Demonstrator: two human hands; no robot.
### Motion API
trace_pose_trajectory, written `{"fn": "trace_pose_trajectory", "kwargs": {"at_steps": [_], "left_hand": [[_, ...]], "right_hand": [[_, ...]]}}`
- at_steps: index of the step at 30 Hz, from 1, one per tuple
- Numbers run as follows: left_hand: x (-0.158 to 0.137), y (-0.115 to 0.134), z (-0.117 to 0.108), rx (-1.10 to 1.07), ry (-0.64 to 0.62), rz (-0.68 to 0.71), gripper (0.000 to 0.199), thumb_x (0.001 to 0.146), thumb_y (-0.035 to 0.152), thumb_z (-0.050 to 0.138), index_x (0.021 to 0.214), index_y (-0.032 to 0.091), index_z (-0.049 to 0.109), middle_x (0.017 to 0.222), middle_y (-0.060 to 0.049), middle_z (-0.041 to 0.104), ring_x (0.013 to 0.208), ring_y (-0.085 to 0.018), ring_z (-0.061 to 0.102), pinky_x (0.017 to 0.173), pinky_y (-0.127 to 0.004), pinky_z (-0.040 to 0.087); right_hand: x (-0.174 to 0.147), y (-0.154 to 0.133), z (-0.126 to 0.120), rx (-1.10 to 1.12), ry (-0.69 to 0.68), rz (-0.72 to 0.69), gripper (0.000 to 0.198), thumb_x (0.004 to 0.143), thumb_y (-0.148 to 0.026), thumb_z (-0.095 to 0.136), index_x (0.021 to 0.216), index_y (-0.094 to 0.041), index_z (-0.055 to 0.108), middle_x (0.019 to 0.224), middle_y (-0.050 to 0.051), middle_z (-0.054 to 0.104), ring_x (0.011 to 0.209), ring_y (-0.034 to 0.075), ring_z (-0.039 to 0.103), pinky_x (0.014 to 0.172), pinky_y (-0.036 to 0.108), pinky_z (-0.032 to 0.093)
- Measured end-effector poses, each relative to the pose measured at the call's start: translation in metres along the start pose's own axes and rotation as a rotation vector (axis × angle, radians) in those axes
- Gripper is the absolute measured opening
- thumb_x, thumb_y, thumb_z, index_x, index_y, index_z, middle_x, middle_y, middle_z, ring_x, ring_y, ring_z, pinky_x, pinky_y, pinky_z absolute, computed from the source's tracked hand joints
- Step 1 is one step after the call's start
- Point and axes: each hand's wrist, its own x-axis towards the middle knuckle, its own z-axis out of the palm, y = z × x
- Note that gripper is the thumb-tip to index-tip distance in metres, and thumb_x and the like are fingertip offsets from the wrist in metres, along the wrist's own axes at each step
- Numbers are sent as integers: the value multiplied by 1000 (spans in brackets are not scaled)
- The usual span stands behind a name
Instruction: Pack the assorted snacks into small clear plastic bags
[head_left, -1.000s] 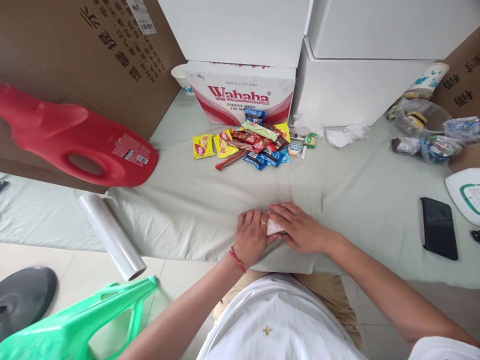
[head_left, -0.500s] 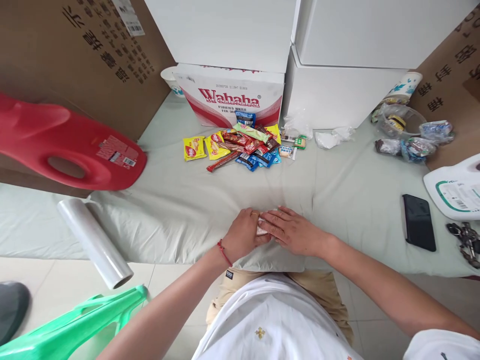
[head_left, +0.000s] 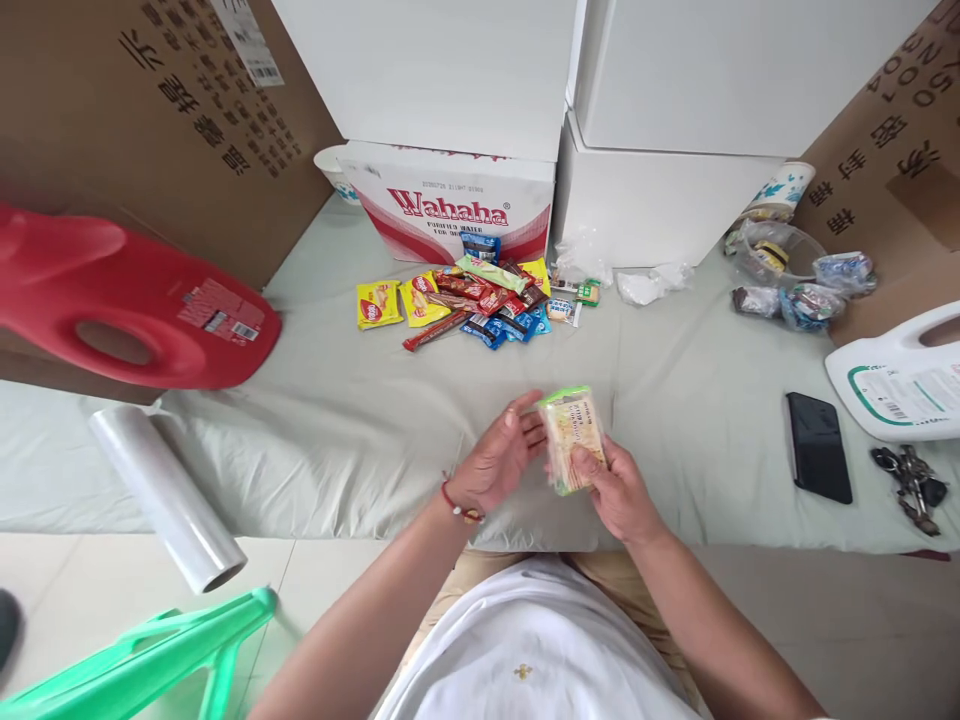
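In my right hand (head_left: 619, 490) is a clear-wrapped snack packet (head_left: 574, 425) with green ends and a pale label, gripped with the thumb on its face. It is held upright above the cloth near the front edge. Just left of it my left hand (head_left: 502, 455) is turned partly palm up, thumb and fingers apart; its fingertips come close to the packet's left edge, and whether they touch I cannot tell. Beyond both hands lies a pile of wrapped snacks (head_left: 491, 300) in red, yellow, blue and green, with a yellow packet (head_left: 379, 304) at its left end.
A red jug (head_left: 150, 310) and a roll of clear film (head_left: 169, 500) lie left, above a green stool (head_left: 150, 650). The Wahaha box (head_left: 465, 205) stands at the back. On the right are a phone (head_left: 819, 447), keys (head_left: 911, 485), a white jug (head_left: 900, 380) and a plastic bowl (head_left: 780, 250).
Before, both hands pressed together over a mostly hidden thing on the cloth. Now they have parted, and my right hand holds up the packet while my left has turned over and opened.
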Motion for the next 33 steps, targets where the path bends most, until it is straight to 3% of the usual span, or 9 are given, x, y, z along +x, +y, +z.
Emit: {"fn": "trace_pose_trajectory", "kwargs": {"at_steps": [5, 9, 14, 18, 20, 23, 28, 31, 33], "left_hand": [[24, -24, 25, -72, 59, -54, 73, 63, 28, 95, 123, 22, 55, 104, -5, 74, 96, -24, 74, 83, -35, 56], [35, -35, 30, -79, 75, -31, 68, 66, 26, 92, 118, 25, 49, 97, -1, 73, 84, -18, 73, 76, -31, 57], [38, -52, 31, 42, 40, -67, 64, 71, 35, 90, 118, 25, 49, 108, -4, 71, 98, -20, 71, 83, -34, 57], [23, -47, 18, 421, 79, 128, 48, 80, 44, 81, 117, 23, 57, 126, -8, 62, 125, -23, 59, 103, -36, 51], [8, -34, 0, 612, 184, 218, 44, 86, 45, 74, 120, 24, 57, 131, -8, 61, 125, -23, 59, 107, -38, 48], [-21, -11, -35, 861, 468, 269, 42, 86, 49, 69, 117, 23, 58, 124, -8, 64, 109, -23, 66, 99, -39, 51], [-71, 18, -78, 1275, 999, 325, 43, 76, 52, 64, 106, 22, 60, 108, -7, 64, 89, -26, 66, 78, -41, 50], [-96, 26, -86, 1424, 1281, 190, 24, 75, 45, 62, 80, 23, 53, 77, 0, 55, 68, -21, 56, 72, -40, 46], [-107, 25, -88, 1406, 1320, 67, 20, 77, 38, 58, 71, 24, 46, 63, 4, 48, 57, -17, 49, 70, -37, 43]], "right_hand": [[0, 11, 10, 105, 30, 160, 52, 79, -63, 79, 106, -19, 70, 89, 5, 73, 77, 21, 68, 65, 32, 58], [-6, 10, -2, 150, 83, 179, 55, 79, -63, 79, 114, -22, 68, 103, 6, 73, 86, 21, 67, 68, 31, 58], [-23, 8, -23, -48, 103, 121, 48, 86, -62, 72, 111, -22, 67, 98, 4, 71, 84, 19, 64, 69, 29, 55], [-34, -9, -65, -321, 206, 130, 42, 84, -57, 76, 102, -19, 70, 97, 4, 74, 89, 19, 65, 79, 29, 54], [-30, -27, -96, -315, 344, 180, 47, 78, -57, 81, 104, -19, 71, 101, 6, 75, 88, 20, 67, 74, 29, 56], [0, -64, -151, -251, 619, 198, 43, 69, -47, 89, 96, -19, 71, 95, 6, 75, 74, 18, 66, 56, 25, 54], [85, -157, -241, -290, 975, 103, 15, 84, -23, 78, 87, -15, 65, 75, 3, 68, 56, 10, 57, 49, 21, 45], [118, -213, -280, -326, 1083, 27, 22, 102, -34, 56, 87, -17, 56, 75, 1, 63, 59, 7, 57, 60, 25, 48], [129, -234, -295, -368, 1134, 32, 27, 104, -36, 48, 84, -18, 52, 78, 5, 63, 61, 8, 58, 63, 31, 48]]}}
